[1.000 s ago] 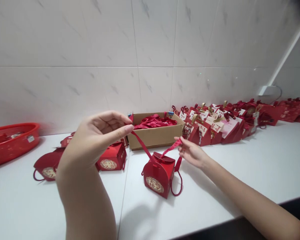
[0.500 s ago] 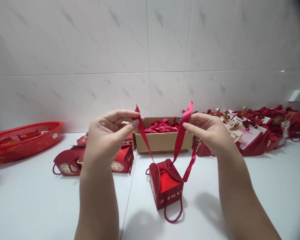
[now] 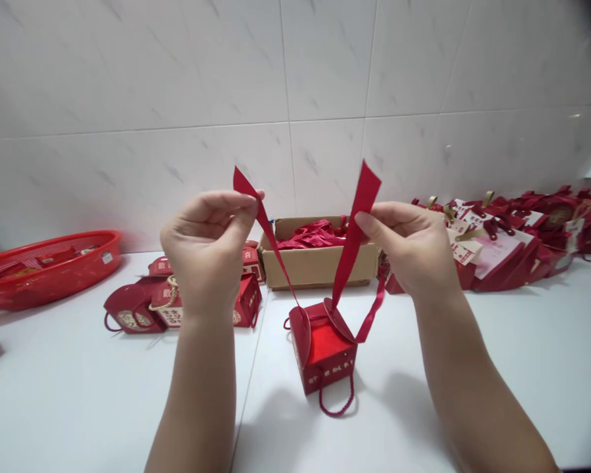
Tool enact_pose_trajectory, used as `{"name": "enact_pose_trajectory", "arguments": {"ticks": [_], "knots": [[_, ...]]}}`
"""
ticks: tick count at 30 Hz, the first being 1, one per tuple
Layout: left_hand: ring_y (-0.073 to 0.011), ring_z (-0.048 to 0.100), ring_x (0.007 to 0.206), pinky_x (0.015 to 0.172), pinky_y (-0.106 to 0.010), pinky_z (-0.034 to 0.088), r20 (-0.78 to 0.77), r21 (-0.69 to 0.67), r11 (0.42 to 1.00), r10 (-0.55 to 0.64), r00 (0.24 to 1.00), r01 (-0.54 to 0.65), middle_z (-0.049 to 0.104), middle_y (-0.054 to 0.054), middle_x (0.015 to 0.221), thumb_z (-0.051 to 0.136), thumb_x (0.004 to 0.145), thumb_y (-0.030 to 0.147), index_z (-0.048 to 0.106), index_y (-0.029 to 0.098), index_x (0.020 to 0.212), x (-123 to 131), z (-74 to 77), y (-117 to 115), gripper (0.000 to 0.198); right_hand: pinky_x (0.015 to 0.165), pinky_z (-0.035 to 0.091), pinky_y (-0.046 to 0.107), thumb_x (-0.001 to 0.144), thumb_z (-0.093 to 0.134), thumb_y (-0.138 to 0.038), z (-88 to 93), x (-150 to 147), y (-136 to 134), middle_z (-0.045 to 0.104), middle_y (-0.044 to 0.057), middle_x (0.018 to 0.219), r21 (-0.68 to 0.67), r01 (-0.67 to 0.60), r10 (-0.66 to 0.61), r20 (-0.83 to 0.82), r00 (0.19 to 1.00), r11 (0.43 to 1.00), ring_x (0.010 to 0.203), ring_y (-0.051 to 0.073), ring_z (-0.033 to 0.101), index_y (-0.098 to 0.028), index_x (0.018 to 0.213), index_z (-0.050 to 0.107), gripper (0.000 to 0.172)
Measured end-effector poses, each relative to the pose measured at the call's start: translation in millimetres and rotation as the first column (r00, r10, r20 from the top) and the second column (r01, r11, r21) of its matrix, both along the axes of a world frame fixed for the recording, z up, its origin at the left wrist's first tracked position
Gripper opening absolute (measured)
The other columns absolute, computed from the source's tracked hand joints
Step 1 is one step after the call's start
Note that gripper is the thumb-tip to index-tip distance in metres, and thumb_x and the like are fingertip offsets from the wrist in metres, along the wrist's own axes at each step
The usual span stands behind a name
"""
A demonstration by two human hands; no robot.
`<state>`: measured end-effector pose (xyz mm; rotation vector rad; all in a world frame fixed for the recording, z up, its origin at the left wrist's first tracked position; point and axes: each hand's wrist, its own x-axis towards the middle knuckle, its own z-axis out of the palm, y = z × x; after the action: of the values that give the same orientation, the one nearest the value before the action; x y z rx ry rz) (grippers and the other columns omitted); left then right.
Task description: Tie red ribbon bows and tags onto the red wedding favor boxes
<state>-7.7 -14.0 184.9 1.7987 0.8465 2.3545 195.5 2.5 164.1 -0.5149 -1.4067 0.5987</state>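
A small red gift box (image 3: 328, 378) stands on the white table, its two rounded flaps raised at the sides and a twisted cord handle looped at the front. A red ribbon (image 3: 349, 259) runs up from the flaps in two strands. My left hand (image 3: 209, 246) pinches the left strand between thumb and fingertips, its pointed end sticking up above. The right strand is pinched in my right hand (image 3: 411, 246), with a slanted end showing over the thumb. Both strands look taut. A further ribbon piece (image 3: 373, 309) hangs off the right side of the box.
Behind the gift box is a cardboard box (image 3: 320, 269) full of red ribbons. Several finished-looking red boxes (image 3: 135, 309) sit at left, beside a red plastic basket (image 3: 54, 289). Many red gift bags (image 3: 507, 256) crowd the right. A tiled wall (image 3: 177, 79) closes the back.
Both hands have risen with the ribbon strands, the left also moving outward to the left. More ribbon end now shows above each pinch. The view has tilted slightly.
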Motion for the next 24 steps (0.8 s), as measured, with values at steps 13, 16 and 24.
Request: {"name": "enact_pose_trajectory", "arguments": {"ticks": [13,16,24], "knots": [[-0.0163,0.069,0.078,0.071,-0.027,0.059,-0.168,-0.223,0.971,-0.131,0.977,0.092,0.072,-0.001,0.078,0.072,0.071,0.02,0.071,0.021,0.078,6.7,2.2,-11.4,0.007,0.062,0.057,0.029,0.074,0.072,-0.029,3.0,9.1,-1.7,0.07,-0.002,0.075,0.043,0.017,-0.012,-0.116,0.993,0.999,0.067,0.013,0.067,-0.026,0.078,0.07,0.006],[-0.0156,0.069,0.076,0.07,-0.027,0.059,-0.172,-0.218,0.97,-0.144,0.975,0.105,0.072,-0.001,0.076,0.071,0.072,0.018,0.07,0.02,0.077,10.3,2.0,-11.8,0.006,0.062,0.057,0.028,0.073,0.072,-0.027,4.6,11.4,-2.7,0.069,-0.002,0.073,0.033,0.025,-0.02,-0.141,0.99,0.999,0.067,0.013,0.066,-0.024,0.077,0.07,0.005],[-0.0167,0.069,0.084,0.078,-0.03,0.058,-0.047,-0.068,0.993,-0.098,0.994,0.095,0.071,0.001,0.079,0.071,0.074,0.021,0.066,0.024,0.075,6.8,1.0,-11.6,0.006,0.056,0.056,0.027,0.072,0.073,-0.025,7.7,14.7,-6.9,0.068,-0.002,0.068,0.024,0.071,-0.065,-0.194,0.979,0.997,0.06,0.012,0.063,-0.025,0.074,0.071,0.003]]}}
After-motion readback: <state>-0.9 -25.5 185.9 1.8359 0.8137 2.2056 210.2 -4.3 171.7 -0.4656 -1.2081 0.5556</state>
